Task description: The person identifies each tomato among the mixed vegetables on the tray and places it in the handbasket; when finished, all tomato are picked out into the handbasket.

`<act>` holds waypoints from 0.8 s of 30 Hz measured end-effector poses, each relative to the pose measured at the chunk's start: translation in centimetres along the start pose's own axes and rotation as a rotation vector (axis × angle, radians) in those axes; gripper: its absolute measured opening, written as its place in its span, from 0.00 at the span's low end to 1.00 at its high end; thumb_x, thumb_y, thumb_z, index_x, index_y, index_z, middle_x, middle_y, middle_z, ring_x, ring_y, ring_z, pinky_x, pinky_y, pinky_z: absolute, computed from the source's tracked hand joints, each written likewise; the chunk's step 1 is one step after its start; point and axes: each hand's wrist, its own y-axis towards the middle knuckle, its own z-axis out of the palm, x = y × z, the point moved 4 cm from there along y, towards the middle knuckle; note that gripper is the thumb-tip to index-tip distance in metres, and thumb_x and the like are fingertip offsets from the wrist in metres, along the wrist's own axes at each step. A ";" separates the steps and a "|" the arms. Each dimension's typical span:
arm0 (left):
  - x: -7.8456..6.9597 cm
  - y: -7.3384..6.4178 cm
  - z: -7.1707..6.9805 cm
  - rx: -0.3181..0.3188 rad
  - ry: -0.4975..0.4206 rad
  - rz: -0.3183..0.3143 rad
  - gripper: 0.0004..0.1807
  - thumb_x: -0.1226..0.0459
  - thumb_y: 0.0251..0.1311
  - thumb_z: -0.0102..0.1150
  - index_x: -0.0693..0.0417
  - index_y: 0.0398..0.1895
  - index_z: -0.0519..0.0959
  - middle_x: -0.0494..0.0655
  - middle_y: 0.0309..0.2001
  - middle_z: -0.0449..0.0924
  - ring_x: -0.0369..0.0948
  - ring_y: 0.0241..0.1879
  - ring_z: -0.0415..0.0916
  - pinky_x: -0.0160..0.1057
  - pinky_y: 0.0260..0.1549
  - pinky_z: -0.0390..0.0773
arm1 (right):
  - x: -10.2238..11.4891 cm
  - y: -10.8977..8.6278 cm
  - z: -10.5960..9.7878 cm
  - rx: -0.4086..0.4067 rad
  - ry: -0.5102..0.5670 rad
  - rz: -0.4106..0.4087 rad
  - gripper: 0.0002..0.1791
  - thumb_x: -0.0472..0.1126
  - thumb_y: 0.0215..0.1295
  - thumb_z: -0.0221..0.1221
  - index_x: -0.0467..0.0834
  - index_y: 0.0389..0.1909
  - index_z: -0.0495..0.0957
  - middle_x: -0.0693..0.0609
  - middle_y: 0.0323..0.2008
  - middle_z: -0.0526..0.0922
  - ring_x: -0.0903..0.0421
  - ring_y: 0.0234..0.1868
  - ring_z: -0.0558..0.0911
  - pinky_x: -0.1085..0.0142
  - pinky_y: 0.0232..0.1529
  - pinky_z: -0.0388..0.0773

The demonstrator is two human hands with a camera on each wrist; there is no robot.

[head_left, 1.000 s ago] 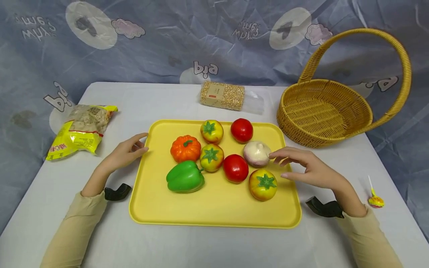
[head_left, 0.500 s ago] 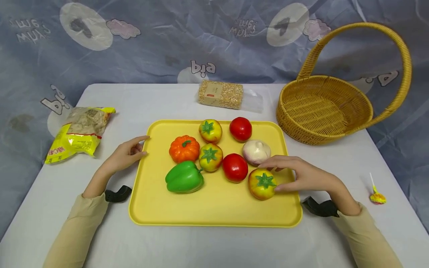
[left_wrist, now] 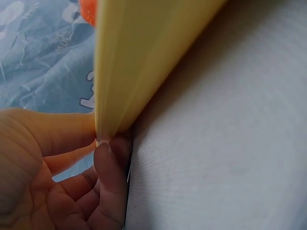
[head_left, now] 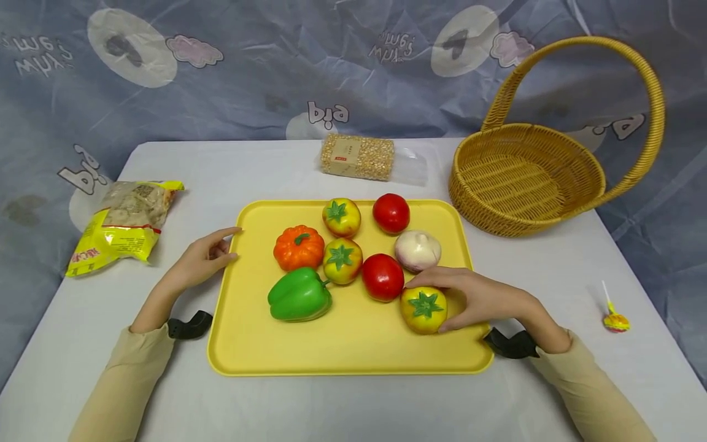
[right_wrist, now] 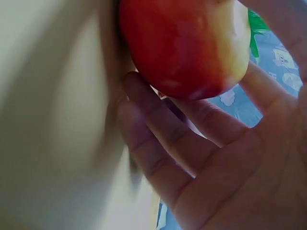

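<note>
My right hand [head_left: 482, 296] curls round the front yellow-red tomato [head_left: 423, 312], a smooth toy-like one with a green star-shaped top, at the right of the yellow tray [head_left: 353, 353]. Fingers lie on its far side and the thumb on its near side. The right wrist view shows the tomato's red and yellow side [right_wrist: 184, 48] above the fingers. My left hand [head_left: 200, 261] pinches the tray's left rim, with finger and thumb at the edge in the left wrist view. Beside the held tomato lie a red round fruit [head_left: 383, 277] and a garlic bulb [head_left: 417, 251].
Also on the tray are a green pepper [head_left: 299, 296], an orange pumpkin [head_left: 299, 248], two more yellow-red tomatoes [head_left: 342, 261] and another red fruit [head_left: 391, 213]. Around it are a wicker basket [head_left: 497, 215], a grain pack [head_left: 358, 158], a yellow snack bag [head_left: 124, 227] and a lollipop [head_left: 615, 320].
My right hand has moved left and nearer from beside the garlic, and its fingers have closed round the front yellow-red tomato. The left hand stays at the tray's rim.
</note>
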 end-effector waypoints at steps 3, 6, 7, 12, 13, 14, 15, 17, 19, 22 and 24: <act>0.1 0.0 0.0 -0.002 -0.006 -0.009 0.26 0.65 0.64 0.53 0.59 0.66 0.64 0.53 0.35 0.71 0.32 0.27 0.64 0.30 0.28 0.66 | 0.1 0.1 0.1 -0.008 0.006 -0.018 0.36 0.48 0.46 0.72 0.57 0.60 0.70 0.60 0.57 0.73 0.64 0.60 0.69 0.76 0.63 0.62; 0.1 0.1 0.0 -0.004 -0.012 -0.020 0.26 0.66 0.64 0.53 0.59 0.66 0.64 0.53 0.35 0.71 0.32 0.27 0.64 0.29 0.28 0.66 | 0.3 0.0 0.1 -0.010 0.000 -0.029 0.35 0.48 0.46 0.72 0.57 0.58 0.70 0.60 0.56 0.74 0.65 0.58 0.70 0.76 0.62 0.63; 0.1 0.1 0.1 -0.005 -0.016 -0.021 0.26 0.66 0.64 0.53 0.59 0.65 0.64 0.53 0.35 0.71 0.32 0.26 0.64 0.29 0.28 0.66 | 0.5 0.0 0.0 -0.012 -0.001 -0.035 0.35 0.47 0.46 0.72 0.57 0.58 0.70 0.60 0.56 0.74 0.64 0.58 0.70 0.76 0.62 0.63; 0.3 0.2 0.1 -0.009 -0.023 -0.007 0.26 0.66 0.64 0.53 0.59 0.65 0.65 0.54 0.34 0.71 0.32 0.26 0.64 0.29 0.27 0.67 | 1.0 -0.7 -0.9 -0.028 0.013 -0.033 0.36 0.49 0.46 0.72 0.58 0.59 0.69 0.62 0.58 0.73 0.67 0.61 0.69 0.78 0.63 0.60; 0.3 0.2 0.1 -0.008 -0.022 -0.003 0.26 0.66 0.64 0.53 0.59 0.65 0.65 0.54 0.34 0.71 0.32 0.26 0.64 0.29 0.27 0.67 | 1.1 -0.9 -1.2 -0.036 0.018 -0.034 0.37 0.49 0.46 0.72 0.58 0.59 0.69 0.61 0.59 0.73 0.68 0.61 0.68 0.79 0.63 0.60; 0.3 0.2 0.2 -0.008 -0.021 0.001 0.26 0.66 0.64 0.53 0.59 0.65 0.65 0.53 0.34 0.71 0.32 0.26 0.64 0.29 0.28 0.67 | 1.1 -1.1 -1.5 -0.045 0.021 -0.030 0.37 0.49 0.46 0.72 0.58 0.59 0.68 0.62 0.59 0.73 0.68 0.62 0.68 0.80 0.63 0.59; 0.3 0.2 0.2 -0.007 -0.019 0.002 0.26 0.66 0.64 0.53 0.59 0.65 0.65 0.53 0.34 0.71 0.32 0.26 0.64 0.29 0.28 0.66 | 1.1 -1.4 -1.8 -0.058 0.020 -0.029 0.37 0.48 0.46 0.72 0.57 0.60 0.68 0.61 0.59 0.72 0.69 0.62 0.68 0.81 0.63 0.59; 0.3 0.2 0.2 -0.007 -0.015 0.004 0.26 0.65 0.64 0.53 0.59 0.65 0.65 0.53 0.34 0.71 0.32 0.26 0.64 0.30 0.28 0.66 | 1.1 -1.8 -2.5 -0.093 0.001 -0.039 0.38 0.46 0.45 0.73 0.56 0.60 0.68 0.60 0.59 0.73 0.69 0.61 0.68 0.81 0.62 0.59; 0.2 0.1 0.2 -0.011 -0.012 0.009 0.26 0.66 0.64 0.53 0.59 0.65 0.65 0.52 0.34 0.71 0.32 0.26 0.64 0.30 0.28 0.65 | 1.2 -2.1 -3.3 -0.135 -0.021 -0.045 0.39 0.44 0.44 0.73 0.54 0.61 0.69 0.60 0.59 0.73 0.69 0.59 0.69 0.81 0.60 0.62; 0.0 0.0 0.1 -0.014 -0.017 0.018 0.26 0.66 0.64 0.53 0.60 0.65 0.65 0.53 0.33 0.70 0.33 0.26 0.63 0.30 0.28 0.65 | 1.2 -2.5 -4.6 -0.211 -0.044 -0.065 0.40 0.40 0.41 0.74 0.49 0.60 0.70 0.59 0.57 0.73 0.68 0.56 0.71 0.81 0.56 0.65; -0.1 -0.1 0.0 -0.015 -0.023 0.022 0.26 0.66 0.64 0.53 0.61 0.65 0.64 0.53 0.33 0.71 0.33 0.26 0.63 0.30 0.28 0.64 | 0.9 -2.7 -5.5 -0.258 -0.026 -0.071 0.42 0.35 0.39 0.74 0.45 0.60 0.69 0.60 0.57 0.73 0.68 0.55 0.72 0.82 0.55 0.67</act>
